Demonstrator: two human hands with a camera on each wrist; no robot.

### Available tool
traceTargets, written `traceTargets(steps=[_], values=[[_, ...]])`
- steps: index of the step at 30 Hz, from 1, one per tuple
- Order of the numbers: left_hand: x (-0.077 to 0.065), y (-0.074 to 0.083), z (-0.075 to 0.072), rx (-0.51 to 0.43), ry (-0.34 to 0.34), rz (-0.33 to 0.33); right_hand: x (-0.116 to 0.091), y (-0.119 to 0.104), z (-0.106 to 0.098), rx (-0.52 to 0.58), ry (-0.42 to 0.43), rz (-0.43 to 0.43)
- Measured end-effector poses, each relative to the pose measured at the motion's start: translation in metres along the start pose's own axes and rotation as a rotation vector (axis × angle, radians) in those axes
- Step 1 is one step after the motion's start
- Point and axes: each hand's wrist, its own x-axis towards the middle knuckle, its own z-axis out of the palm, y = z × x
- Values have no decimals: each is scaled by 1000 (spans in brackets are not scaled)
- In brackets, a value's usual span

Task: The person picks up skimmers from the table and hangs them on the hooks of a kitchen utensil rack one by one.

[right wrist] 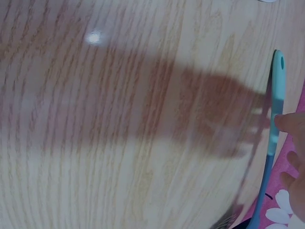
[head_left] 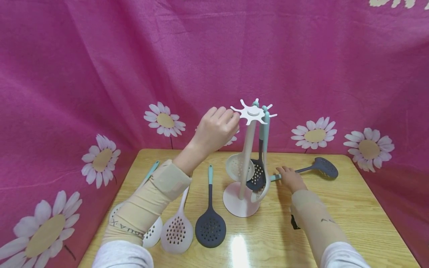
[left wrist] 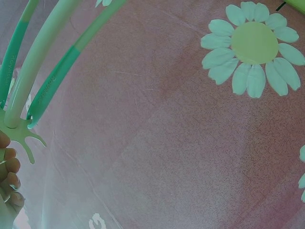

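My left hand (head_left: 218, 125) grips an arm of the hooked top of a white utensil rack (head_left: 247, 156); its curled fingers (left wrist: 13, 166) show at the edge of the left wrist view. From the rack hang a dark skimmer (head_left: 257, 175), a pale perforated utensil (head_left: 236, 165) and a pale ladle-like utensil (head_left: 266, 182) with a teal handle. To the right of the rack, my right hand (head_left: 291, 178) pinches the teal handle (right wrist: 277, 100) of another dark skimmer (head_left: 326, 167) low over the table. The hand's far side is hidden in the right wrist view.
Left of the rack lie a dark skimmer (head_left: 210, 227) and a pinkish one (head_left: 177, 232). Parts of white perforated utensils (head_left: 154, 232) show around my left forearm. A pink flowered cloth (head_left: 201, 56) stands behind the wooden table (head_left: 352, 212).
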Motion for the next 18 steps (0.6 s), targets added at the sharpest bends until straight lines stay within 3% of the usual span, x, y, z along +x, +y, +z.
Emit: traceTargets(steps=[10,18], values=[[0,0,2,-2,10,2,-4,-1,6,-8,-102,31],[0,0,2,2,12,1,-6,-2,9,-45,-93,16]])
